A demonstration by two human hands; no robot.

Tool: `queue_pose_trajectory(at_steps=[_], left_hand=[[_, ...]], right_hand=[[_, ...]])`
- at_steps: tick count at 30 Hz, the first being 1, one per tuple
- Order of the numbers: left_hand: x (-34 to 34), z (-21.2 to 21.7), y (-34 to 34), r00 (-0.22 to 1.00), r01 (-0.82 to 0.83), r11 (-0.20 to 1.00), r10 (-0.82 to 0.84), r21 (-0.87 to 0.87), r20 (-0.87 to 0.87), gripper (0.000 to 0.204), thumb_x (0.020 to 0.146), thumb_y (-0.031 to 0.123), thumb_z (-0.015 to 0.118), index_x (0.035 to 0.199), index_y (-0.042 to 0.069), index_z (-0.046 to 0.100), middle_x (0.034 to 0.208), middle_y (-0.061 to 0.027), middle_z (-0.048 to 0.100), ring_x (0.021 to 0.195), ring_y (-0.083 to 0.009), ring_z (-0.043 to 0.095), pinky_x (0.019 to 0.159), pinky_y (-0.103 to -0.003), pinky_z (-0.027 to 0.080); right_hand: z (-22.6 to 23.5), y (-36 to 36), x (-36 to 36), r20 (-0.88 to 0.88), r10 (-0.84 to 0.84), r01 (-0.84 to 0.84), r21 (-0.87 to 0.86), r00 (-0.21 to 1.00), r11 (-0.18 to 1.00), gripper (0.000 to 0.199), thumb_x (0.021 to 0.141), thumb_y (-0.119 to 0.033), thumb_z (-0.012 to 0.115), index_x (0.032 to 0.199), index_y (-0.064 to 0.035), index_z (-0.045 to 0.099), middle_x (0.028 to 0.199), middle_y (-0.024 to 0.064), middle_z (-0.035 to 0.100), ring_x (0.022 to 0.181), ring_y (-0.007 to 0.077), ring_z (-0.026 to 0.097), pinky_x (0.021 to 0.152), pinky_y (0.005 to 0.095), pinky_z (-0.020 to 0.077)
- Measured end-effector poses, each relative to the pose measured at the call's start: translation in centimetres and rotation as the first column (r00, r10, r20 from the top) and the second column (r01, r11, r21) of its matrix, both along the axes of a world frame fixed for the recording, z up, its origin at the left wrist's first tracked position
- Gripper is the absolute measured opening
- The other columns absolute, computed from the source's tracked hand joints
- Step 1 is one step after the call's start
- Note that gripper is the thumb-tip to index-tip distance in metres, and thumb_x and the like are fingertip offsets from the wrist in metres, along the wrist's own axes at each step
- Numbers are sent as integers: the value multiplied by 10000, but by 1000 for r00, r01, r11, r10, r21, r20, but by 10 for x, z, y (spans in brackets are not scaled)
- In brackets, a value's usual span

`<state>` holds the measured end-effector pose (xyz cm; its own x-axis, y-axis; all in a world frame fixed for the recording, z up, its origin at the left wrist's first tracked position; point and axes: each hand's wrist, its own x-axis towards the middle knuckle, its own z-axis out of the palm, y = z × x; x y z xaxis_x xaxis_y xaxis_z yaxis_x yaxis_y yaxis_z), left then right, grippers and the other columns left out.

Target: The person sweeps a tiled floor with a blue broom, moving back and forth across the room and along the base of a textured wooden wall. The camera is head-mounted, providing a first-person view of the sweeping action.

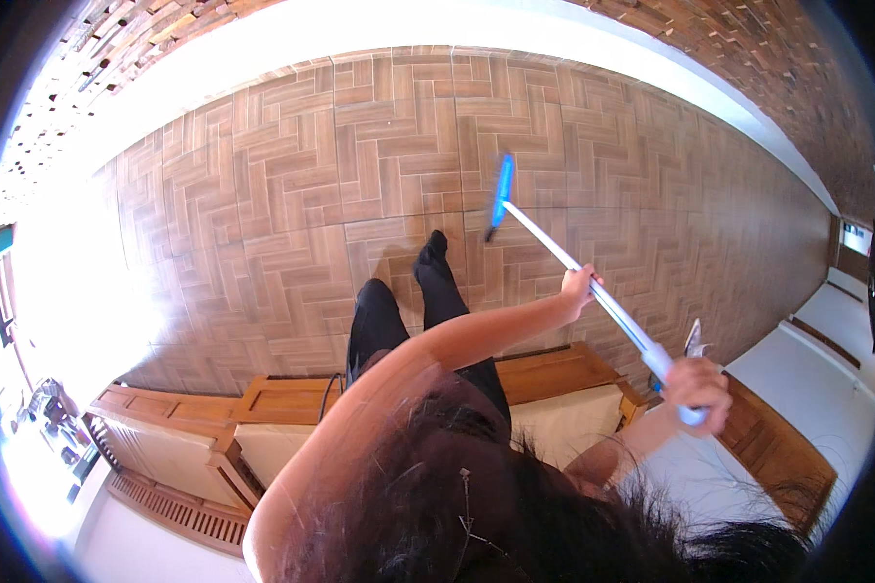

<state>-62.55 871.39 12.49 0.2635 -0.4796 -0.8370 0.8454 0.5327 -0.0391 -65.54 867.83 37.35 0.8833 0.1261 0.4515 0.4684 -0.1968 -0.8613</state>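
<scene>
Both hands grip a long-handled floor sweeper with a white pole and a narrow blue head. The head is on or just above the tiled floor; whether it has bristles or a blade I cannot tell. My left hand is closed round the pole partway down, its arm reaching across my body. Farther up, my right hand is closed round the thick grip near the pole's end, slightly blurred by motion. The pole slants from my right hand down to the head, ahead of my feet.
Wood-look herringbone tiles cover the floor. A white wall base curves along the far side under brickwork. Close behind my legs stands a wooden bench with pale cushions. A wooden piece of furniture is at the right. Bright light falls at left.
</scene>
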Motion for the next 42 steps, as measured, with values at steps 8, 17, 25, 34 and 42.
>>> queue_pose_trajectory(at_steps=[8, 17, 25, 34, 42], left_hand=[[-40, -113, 68, 989, 47, 936, -92, 350, 113, 183, 636, 175, 456, 519, 37, 482, 471, -60, 474, 401, -154, 461, 358, -286, 365], [-47, -154, 342, 985, -108, 884, 33, 455, 170, 173, 692, 155, 425, 548, 58, 426, 529, -58, 462, 406, -143, 420, 342, -261, 349], [-61, -121, 364, 986, -126, 732, 20, 669, 164, 154, 672, 158, 435, 578, 36, 440, 503, -73, 458, 433, -169, 443, 385, -314, 358], [-118, -58, 289, 988, 85, 975, -109, 207, 106, 110, 700, 147, 460, 662, 49, 430, 542, -52, 477, 461, -139, 487, 375, -264, 394], [-137, -126, 370, 996, 37, 956, -59, 291, 67, 68, 706, 78, 458, 654, 35, 451, 513, -65, 428, 451, -178, 446, 398, -291, 372]], right_hand=[[-97, 71, -30, -209, -45, 132, 423, 977, 897, 385, 771, -317, 299, 515, -47, 398, 346, 77, 390, 275, 171, 336, 362, 313, 339], [-194, 258, -69, -277, -14, 239, 799, 961, 551, 421, 774, -378, 219, 545, -61, 374, 340, 51, 325, 313, 160, 250, 420, 321, 294], [-142, 312, -100, -246, -396, 451, 666, 885, 594, 325, 774, -342, 228, 558, -122, 330, 339, 3, 282, 290, 105, 245, 369, 272, 274], [-70, 329, -142, -137, -316, 345, 395, 939, 851, 363, 814, -347, 235, 584, -88, 343, 342, 39, 333, 306, 132, 258, 396, 284, 273], [-119, 361, -156, -305, -330, 446, 524, 894, 725, 470, 824, -402, 205, 555, -49, 357, 366, 83, 348, 328, 181, 332, 404, 332, 353]])
